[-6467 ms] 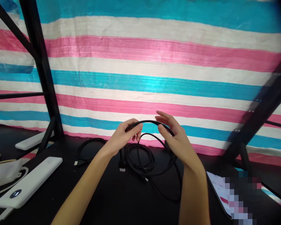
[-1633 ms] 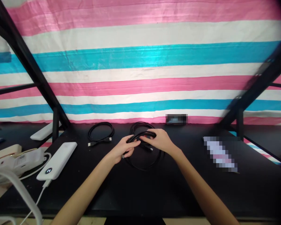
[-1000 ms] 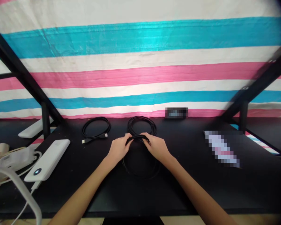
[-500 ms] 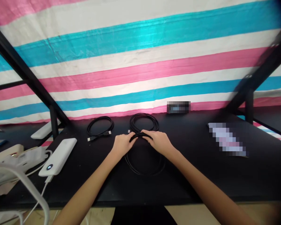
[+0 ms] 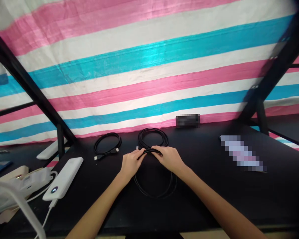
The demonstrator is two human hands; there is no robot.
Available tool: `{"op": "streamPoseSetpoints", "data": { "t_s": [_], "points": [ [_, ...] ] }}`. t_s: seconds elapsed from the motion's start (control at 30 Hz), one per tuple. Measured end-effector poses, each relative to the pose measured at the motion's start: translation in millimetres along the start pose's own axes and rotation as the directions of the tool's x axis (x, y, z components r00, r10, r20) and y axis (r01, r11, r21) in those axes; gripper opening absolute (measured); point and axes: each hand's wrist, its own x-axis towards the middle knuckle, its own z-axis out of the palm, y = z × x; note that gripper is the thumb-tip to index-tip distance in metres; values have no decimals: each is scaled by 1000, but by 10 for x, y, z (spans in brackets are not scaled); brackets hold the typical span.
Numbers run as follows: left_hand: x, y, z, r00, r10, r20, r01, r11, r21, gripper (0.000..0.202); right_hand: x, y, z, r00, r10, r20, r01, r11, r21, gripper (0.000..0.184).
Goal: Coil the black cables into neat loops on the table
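While the left hand (image 5: 132, 166) and right hand (image 5: 170, 159) pinch the coil (image 5: 149, 150), fingers (image 5: 141, 153) closed on its far side, a light, even grip should best keep it round.

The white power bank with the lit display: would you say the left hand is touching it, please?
No, the left hand holds the black cable, apart from the white power bank.
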Motion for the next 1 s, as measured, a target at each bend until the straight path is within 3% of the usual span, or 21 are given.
{"op": "streamPoseSetpoints", "data": {
  "t_s": [0.23,0.37,0.57,1.0],
  "points": [
    [-5,-73,57,985,1,175,2,1000,-13,21,-2,42,60,995,-31,95,26,998,52,20],
    [2,-74,55,976,-11,218,13,1000,-11,23,-6,58,69,994,-26,107,18,997,75,21],
    [5,-60,29,971,-1,238,3,1000,-9,23,-7,43,49,992,-17,124,9,998,64,22],
    [-17,-87,81,984,35,177,-39,999,23,23,-15,38,45,992,-29,123,23,998,52,23]
  ]
}}
